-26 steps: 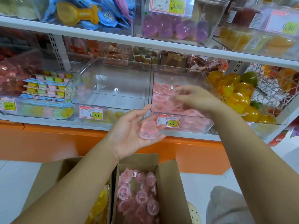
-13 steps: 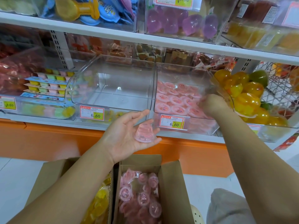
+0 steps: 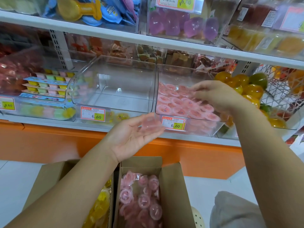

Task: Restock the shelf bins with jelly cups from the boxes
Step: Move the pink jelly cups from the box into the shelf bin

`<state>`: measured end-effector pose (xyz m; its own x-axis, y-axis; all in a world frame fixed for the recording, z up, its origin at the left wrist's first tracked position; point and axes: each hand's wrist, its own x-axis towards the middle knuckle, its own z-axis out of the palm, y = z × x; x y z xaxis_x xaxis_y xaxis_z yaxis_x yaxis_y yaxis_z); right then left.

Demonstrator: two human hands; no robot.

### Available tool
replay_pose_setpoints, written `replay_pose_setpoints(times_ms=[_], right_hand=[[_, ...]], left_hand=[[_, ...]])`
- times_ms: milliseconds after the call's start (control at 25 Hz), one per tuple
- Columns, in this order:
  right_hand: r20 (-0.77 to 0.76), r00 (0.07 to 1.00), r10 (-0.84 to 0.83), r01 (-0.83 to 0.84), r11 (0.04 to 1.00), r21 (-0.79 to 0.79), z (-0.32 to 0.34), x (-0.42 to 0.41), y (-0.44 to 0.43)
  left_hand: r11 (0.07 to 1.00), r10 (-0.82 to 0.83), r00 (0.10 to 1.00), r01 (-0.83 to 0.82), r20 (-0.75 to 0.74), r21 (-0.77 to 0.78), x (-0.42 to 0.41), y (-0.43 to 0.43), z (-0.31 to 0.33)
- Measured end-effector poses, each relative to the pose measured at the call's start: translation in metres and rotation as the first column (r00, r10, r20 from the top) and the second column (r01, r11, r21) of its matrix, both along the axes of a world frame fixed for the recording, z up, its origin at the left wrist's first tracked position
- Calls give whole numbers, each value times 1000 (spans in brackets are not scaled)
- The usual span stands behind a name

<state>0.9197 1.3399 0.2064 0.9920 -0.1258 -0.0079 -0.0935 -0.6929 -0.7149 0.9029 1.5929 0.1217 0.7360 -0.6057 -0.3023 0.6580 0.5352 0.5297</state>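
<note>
My left hand (image 3: 131, 137) lies palm up below the shelf edge, and a pink jelly cup (image 3: 150, 124) rests on its straight fingers. My right hand (image 3: 215, 94) reaches into the clear right bin (image 3: 213, 127), fingers loosely bent over the rows of pink jelly cups (image 3: 177, 104) lying inside; whether it holds a cup I cannot tell. Below, an open cardboard box (image 3: 174, 186) holds several more pink cups (image 3: 141, 199). Left of it a second box (image 3: 49, 178) shows yellow cups (image 3: 100, 209).
A clear bin (image 3: 115, 89) with nothing in its upper part stands left of the pink one. Trays of mixed jelly (image 3: 46, 86) sit further left, orange and green round jellies (image 3: 246, 89) to the right. Purple jellies (image 3: 181, 23) fill a bin above. An orange plinth (image 3: 49, 142) runs under the shelf.
My right hand has lifted from the bin's right side and moved left over the pink cups. My left hand has risen a little toward the bin with the cup on it.
</note>
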Motion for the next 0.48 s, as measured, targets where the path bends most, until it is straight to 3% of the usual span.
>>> replay_pose_setpoints(times_ms=[120, 200, 280, 360, 480], right_hand=[[-191, 887, 420, -420, 906, 41, 4, -15, 46], [-154, 880, 449, -458, 889, -26, -11, -12, 68], [-56, 902, 428, -430, 902, -37, -20, -4, 77], [28, 928, 370, -372, 926, 67, -17, 10, 68], [188, 980, -66, 0, 944, 330, -26, 52, 31]], left_hand=[[999, -5, 1000, 4, 25, 32, 2, -4, 4], [998, -8, 998, 4, 57, 68, 6, -7, 6], [996, 1, 998, -7, 70, 88, 9, -9, 9], [995, 12, 998, -17, 56, 99, 12, -6, 12], [987, 24, 998, -33, 54, 156, 14, 4, 14]])
